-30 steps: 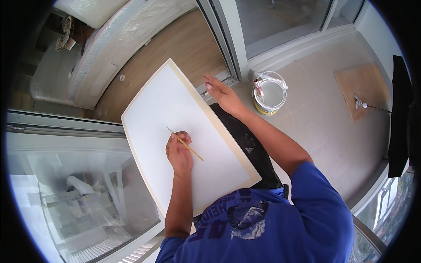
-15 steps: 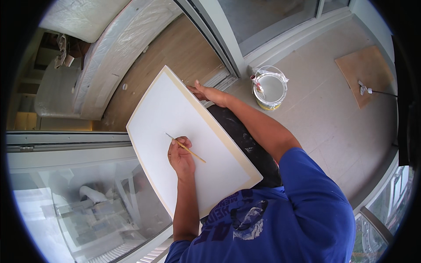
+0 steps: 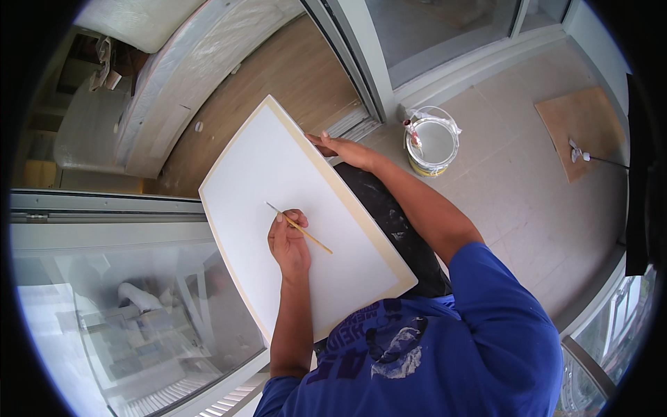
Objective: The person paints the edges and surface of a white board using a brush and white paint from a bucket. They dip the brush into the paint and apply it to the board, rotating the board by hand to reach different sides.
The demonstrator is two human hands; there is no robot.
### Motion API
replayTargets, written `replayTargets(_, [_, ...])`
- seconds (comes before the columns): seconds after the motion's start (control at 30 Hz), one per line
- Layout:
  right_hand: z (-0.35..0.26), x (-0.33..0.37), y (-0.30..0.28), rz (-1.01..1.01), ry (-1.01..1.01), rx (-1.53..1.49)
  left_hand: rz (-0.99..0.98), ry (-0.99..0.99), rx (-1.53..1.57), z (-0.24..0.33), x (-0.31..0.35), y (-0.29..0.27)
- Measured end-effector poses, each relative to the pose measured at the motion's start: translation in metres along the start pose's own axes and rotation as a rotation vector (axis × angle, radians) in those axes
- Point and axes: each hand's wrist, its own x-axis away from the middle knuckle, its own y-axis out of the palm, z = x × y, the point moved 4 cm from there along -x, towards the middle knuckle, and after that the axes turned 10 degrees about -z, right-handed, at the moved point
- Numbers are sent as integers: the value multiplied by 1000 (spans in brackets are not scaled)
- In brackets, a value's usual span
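Left hand pinching thin brush, tip on white board. Right hand clamped on board's far edge, steadying; paint bucket just beyond.

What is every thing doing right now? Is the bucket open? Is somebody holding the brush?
white board: tilted, face all white.
thin brush: pinched in the left hand, tip touching the white board.
right hand: gripping the white board's far edge.
paint bucket: open, upright on the floor, white paint inside.
wooden square: flat on the floor, a small tool lying on it.
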Motion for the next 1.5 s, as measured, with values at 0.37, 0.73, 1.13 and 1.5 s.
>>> replayTargets(0.37, [4, 16, 3, -11, -7, -18, 16, 0, -13, 0, 1, 0])
replayTargets(0.73, [3, 39, 10, -13, 21, 14, 4, 31, 4, 1, 1, 2])
replayTargets(1.13, [-4, 63, 15, 30, -37, -25, 1, 39, 32, -2, 1, -2])
replayTargets(1.5, [76, 151, 19, 379, 509, -52, 11, 28, 61, -4, 2, -4])
